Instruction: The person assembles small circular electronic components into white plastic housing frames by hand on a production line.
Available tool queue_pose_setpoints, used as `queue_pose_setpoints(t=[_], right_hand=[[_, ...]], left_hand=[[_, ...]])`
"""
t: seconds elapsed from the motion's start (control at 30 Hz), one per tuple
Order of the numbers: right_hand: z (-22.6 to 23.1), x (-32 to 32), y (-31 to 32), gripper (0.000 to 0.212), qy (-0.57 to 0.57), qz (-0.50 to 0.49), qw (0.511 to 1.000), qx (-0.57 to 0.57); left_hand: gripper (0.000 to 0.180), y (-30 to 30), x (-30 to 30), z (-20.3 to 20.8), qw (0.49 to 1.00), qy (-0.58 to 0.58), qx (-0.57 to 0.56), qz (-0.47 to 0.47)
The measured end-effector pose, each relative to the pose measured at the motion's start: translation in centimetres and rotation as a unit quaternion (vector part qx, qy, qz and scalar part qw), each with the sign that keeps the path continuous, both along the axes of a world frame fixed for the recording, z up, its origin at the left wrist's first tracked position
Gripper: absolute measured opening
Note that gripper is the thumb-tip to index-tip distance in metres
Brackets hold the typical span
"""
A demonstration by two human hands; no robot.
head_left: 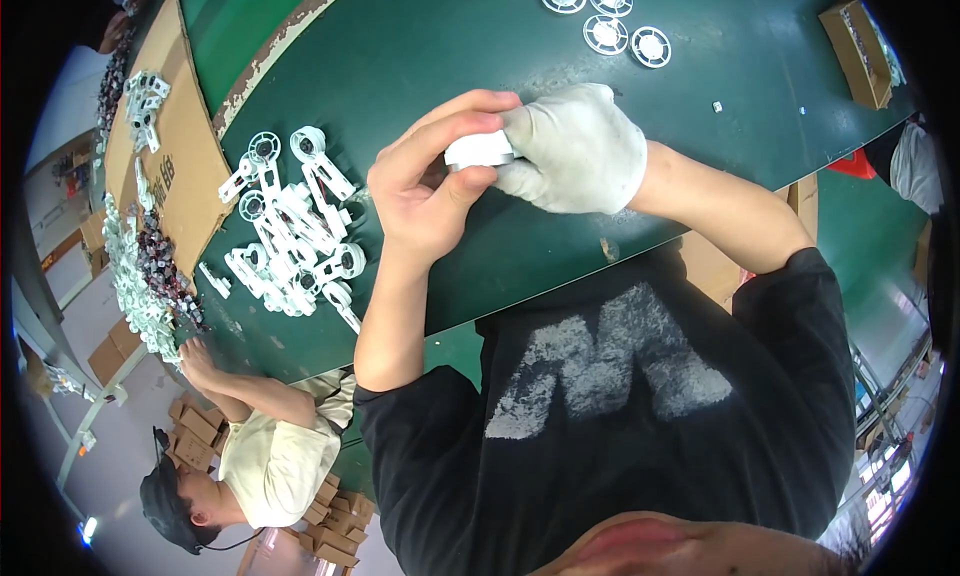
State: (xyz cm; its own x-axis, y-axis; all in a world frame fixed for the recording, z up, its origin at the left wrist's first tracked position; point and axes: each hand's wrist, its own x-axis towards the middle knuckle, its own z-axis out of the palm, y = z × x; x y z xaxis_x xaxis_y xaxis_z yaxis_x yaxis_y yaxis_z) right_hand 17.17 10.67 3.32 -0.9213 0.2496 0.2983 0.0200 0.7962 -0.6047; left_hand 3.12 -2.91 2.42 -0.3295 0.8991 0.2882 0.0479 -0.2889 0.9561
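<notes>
Above the green table my two hands meet around a small white round part (pixel 476 152) with a grey rim. My bare left hand (pixel 425 181) curls its fingers and thumb about the part from the left. From the right my right hand (pixel 580 151), in a pale work glove, grips the same part, and its thumb lies against it. The palms and the glove hide much of the part. Left of my hands lies a heap of white plastic arm-shaped pieces (pixel 300 221) with round ends. Several white spoked discs (pixel 605 34) lie flat at the far side of the table.
A cardboard sheet (pixel 185 166) stands along the table's left side, with piles of small pale and dark parts (pixel 135 276) beyond it. A co-worker in a pale shirt (pixel 275 466) works at those piles. An open cardboard box (pixel 858 56) sits at the far right edge.
</notes>
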Motion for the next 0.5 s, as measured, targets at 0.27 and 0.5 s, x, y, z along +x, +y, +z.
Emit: queue_pose_setpoints(t=[0.27,0.5], right_hand=[[2.4,-1.2,1.2,0.051,-0.171,-0.083,0.959,-0.208],[0.2,-1.6,0.3,0.033,-0.115,-0.043,0.982,-0.146]], left_hand=[[0.025,2.6,-7.7,4.7,0.956,0.096,-0.267,0.075],[0.037,2.3,-22.6,3.4,0.944,-0.172,-0.13,0.25]])
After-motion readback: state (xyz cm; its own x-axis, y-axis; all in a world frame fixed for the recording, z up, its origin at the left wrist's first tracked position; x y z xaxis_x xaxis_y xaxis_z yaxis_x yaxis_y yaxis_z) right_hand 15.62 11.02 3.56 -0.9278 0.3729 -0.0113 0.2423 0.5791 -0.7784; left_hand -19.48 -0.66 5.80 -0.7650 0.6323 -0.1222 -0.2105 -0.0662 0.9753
